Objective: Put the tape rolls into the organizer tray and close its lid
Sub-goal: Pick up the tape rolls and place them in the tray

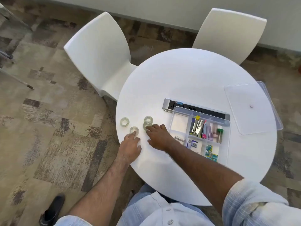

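Note:
Several clear tape rolls lie flat near the left edge of the round white table [187, 79]. One roll [124, 121] is farthest left, and another [148, 119] is farther back. My left hand [130, 145] reaches forward with its fingertips on the nearest roll [134, 130]. My right hand [157, 136] crosses over beside it, with its fingertips touching a roll [146, 125] that leans against the back one. No roll is lifted. The clear organizer tray [179, 122] stands open to the right of my hands. Its clear lid [250, 111] lies apart at the table's right edge.
The tray's compartments hold a stapler [197, 127], coloured small items and staple boxes [211, 154]; the left compartment is bare. A grey power strip [169, 104] runs behind the tray. Two white chairs [101, 51] [231, 33] stand at the far side.

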Available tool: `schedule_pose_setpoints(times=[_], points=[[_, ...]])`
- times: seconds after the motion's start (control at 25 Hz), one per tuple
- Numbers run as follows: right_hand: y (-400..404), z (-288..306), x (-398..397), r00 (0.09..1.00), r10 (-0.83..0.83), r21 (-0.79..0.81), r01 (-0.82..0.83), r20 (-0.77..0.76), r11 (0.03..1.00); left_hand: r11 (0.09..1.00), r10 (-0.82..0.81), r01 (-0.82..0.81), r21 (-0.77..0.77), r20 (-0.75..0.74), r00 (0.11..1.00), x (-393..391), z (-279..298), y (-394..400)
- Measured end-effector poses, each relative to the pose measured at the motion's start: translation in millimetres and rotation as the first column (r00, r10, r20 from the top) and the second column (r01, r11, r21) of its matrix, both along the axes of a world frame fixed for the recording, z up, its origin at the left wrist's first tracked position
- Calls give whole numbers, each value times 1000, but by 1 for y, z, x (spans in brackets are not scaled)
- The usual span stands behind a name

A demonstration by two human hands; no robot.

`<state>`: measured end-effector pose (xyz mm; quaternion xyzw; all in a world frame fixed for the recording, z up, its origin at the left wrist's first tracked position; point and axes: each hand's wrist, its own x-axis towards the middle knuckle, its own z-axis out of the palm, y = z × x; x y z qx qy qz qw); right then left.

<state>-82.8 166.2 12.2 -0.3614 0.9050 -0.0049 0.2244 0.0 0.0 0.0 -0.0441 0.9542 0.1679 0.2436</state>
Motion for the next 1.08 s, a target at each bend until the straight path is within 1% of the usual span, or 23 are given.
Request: schedule_pose_setpoints(times=[0.04, 0.08, 0.2, 0.32, 0.44, 0.52, 0.6, 0.72, 0.8, 0.88, 1.0, 1.08], points=[[-5, -1, -1, 1000, 1, 29, -1, -4, 1000, 1000, -8, 8, -9, 18, 1000, -2, -1, 1], [-8, 0, -1, 1000, -15, 41, 16, -23, 999, 1000, 16, -15, -8, 30, 999, -3, 0, 1], [-15, -2, 0, 999, -15, 62, 18, -41, 998, 1000, 9, -7, -25, 50, 999, -7, -3, 0], [-17, -4, 2, 998, -39, 37, 41, -52, 998, 1000, 2, -2, -17, 21, 1000, -5, -3, -4], [-20, -5, 3, 997, -70, 48, 72, -34, 996, 996, -60, 58, -72, -22, 998, 0, -6, -4], [-20, -8, 6, 995, -93, 68, 95, -27, 993, 990, -95, 92, -110, -24, 995, 3, -9, -3], [-18, -10, 9, 994, -110, 76, 111, -26, 991, 988, -96, 94, -121, -16, 995, 5, -10, -1], [-10, -9, 12, 994, -94, 24, 96, -56, 995, 991, -75, 72, -112, -24, 997, 6, -6, 6], [-2, -3, 11, 990, -115, -27, 114, -75, 993, 995, -54, 48, -86, -59, 997, 2, 0, 12], [13, 4, 9, 977, -194, -103, 185, -93, 977, 998, -46, 41, -47, -104, 993, -4, 5, 21], [48, 17, 3, 928, -344, -238, 305, -140, 922, 997, -74, 75, 0, -185, 980, -19, 13, 42], [75, 23, 0, 898, -414, -264, 367, -150, 892, 991, -123, 133, 29, -227, 966, -30, 18, 61]])
